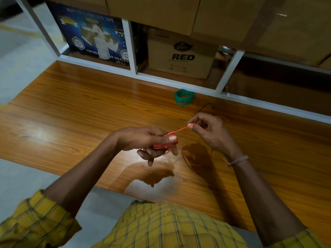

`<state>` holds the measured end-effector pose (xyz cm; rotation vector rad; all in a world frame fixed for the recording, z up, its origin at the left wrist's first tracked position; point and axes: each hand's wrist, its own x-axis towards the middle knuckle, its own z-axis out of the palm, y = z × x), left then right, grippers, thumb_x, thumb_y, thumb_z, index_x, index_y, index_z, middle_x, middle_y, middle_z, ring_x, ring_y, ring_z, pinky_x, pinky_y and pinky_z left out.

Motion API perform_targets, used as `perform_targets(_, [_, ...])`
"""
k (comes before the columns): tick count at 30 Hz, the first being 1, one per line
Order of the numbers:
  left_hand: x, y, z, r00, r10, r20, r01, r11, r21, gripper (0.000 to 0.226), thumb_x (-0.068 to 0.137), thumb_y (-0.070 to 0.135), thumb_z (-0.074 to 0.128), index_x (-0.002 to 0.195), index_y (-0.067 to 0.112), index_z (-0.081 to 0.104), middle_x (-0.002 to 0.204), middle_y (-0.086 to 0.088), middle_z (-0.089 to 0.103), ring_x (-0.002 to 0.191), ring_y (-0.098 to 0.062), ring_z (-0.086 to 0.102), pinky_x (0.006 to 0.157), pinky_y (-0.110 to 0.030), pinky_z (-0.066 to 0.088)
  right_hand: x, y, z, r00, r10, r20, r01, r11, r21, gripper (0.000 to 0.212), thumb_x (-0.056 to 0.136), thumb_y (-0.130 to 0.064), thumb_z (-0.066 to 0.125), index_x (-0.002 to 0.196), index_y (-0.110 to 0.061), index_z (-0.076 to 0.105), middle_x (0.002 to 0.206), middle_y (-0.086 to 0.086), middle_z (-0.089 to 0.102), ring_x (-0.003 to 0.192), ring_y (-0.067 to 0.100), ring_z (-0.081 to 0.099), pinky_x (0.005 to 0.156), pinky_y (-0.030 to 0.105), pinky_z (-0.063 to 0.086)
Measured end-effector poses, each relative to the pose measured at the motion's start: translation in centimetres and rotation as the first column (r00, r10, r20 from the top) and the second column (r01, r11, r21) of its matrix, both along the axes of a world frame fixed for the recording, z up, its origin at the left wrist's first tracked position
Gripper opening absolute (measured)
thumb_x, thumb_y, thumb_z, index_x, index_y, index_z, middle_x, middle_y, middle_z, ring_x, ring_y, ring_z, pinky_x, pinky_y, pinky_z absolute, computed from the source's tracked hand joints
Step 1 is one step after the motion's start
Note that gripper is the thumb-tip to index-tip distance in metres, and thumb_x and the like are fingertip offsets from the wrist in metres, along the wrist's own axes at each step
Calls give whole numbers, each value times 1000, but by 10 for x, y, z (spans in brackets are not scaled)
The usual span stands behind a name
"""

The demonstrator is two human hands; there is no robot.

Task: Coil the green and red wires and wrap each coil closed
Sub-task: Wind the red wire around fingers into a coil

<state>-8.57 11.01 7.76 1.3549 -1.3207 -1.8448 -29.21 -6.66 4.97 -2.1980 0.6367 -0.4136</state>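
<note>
A small green wire coil (183,97) lies on the wooden table (80,108) near its far edge, apart from both hands. My left hand (152,142) grips a bundle of red wire (179,130) loops between thumb and fingers, above the table's middle. A taut strand of the red wire runs up and right to my right hand (209,131), which pinches it between thumb and forefinger. More red wire hangs in a loose loop below my right hand, and a bit shows behind it.
A thin black wire (206,106) lies just beyond my right hand. White shelf framing (132,51) runs along the table's far edge, with a blue tape carton (93,36) and a brown box marked RED (182,58) behind it.
</note>
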Motion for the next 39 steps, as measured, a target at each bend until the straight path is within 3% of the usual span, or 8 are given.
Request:
perform_targets(7, [-2,-4,6,887,51,-460,-97,992,-77,67,117,37,14,149,-15,41,59,-4,29,39,-9,48,82,-41,62,19,7,-40,994,92,-55,-102,972,-213,43,102,-38,44,94,-4,69,89,9,66,85,27,60,75,47,48])
perform_targets(12, [-1,-6,10,890,150,-432,-225,966,-128,62,117,34,17,152,-11,41,60,-5,40,79,-36,78,114,-76,38,19,14,-47,996,81,-45,-86,990,-114,33,105,-30,51,127,-14,69,107,10,74,98,26,69,82,48,56])
perform_targets(14, [0,-7,13,876,219,-430,-308,940,-149,60,117,34,19,152,-7,44,60,-4,44,96,-41,78,118,-68,40,16,14,-47,996,82,-26,-84,991,-100,30,106,-34,52,120,-16,71,101,1,73,92,12,67,78,41,54])
perform_targets(22, [7,-38,4,392,590,-706,-858,512,-49,40,116,32,38,133,-1,51,70,-2,58,124,-42,71,120,-56,44,7,31,-56,1000,-6,-31,10,990,141,43,112,-37,48,85,-14,72,68,-2,60,63,2,55,62,25,41])
perform_targets(26, [19,-52,-9,426,734,-530,-904,362,-226,27,115,18,46,93,9,60,81,-1,73,125,-41,70,114,-42,49,2,38,-53,999,17,-31,-11,982,187,39,111,-33,51,85,-18,75,64,-12,52,59,1,47,58,21,36])
perform_targets(31, [27,-53,-43,406,855,-323,-886,281,-369,25,114,19,50,115,-5,57,105,-17,73,118,-25,75,100,-34,54,-6,32,-38,983,133,-124,-107,976,191,40,110,-40,52,86,-22,78,62,-4,44,55,5,38,54,23,30])
perform_targets(35, [26,-45,-58,445,895,6,-719,362,-593,24,114,35,50,119,14,60,112,-8,74,105,-16,70,95,-37,52,-13,24,-33,934,297,-197,-266,949,169,32,108,-46,55,95,-33,81,62,-5,51,57,11,40,58,35,30])
perform_targets(39, [29,-45,-70,554,781,289,-467,579,-669,27,115,31,47,129,8,48,107,-1,74,103,-6,69,97,-31,51,-17,21,-14,923,385,8,-352,835,423,30,107,-40,56,110,-25,82,58,22,39,50,29,40,52,40,33])
